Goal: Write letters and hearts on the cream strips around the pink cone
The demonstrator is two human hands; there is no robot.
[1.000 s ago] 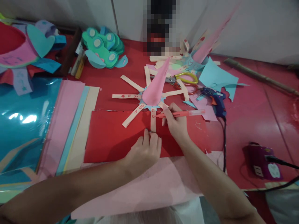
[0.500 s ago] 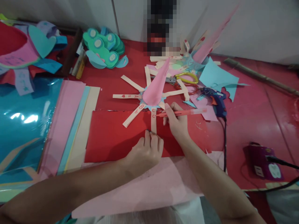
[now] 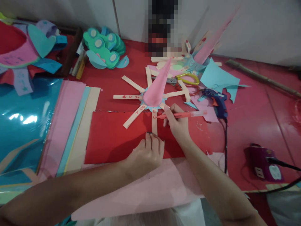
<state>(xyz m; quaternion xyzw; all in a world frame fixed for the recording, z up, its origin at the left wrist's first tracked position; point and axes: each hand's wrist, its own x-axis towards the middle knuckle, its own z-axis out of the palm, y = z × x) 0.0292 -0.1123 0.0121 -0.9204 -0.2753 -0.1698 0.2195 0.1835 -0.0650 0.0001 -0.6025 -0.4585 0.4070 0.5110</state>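
Right hand (image 3: 176,124) pinches a pen (image 3: 181,115) against a lettered strip (image 3: 154,122) at frame center; left hand (image 3: 147,150), fingers together, presses its lower end.

A craft workspace: coloured paper sheets (image 3: 83,125), scissors (image 3: 188,78) and a glue gun (image 3: 218,102) lie on a red table (image 3: 246,119).

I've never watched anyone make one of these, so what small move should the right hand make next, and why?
Probably lift the red pen slightly and shift it down the strip: its tip sits by the second C, and the paper below is blank, while the left hand steadies the end.
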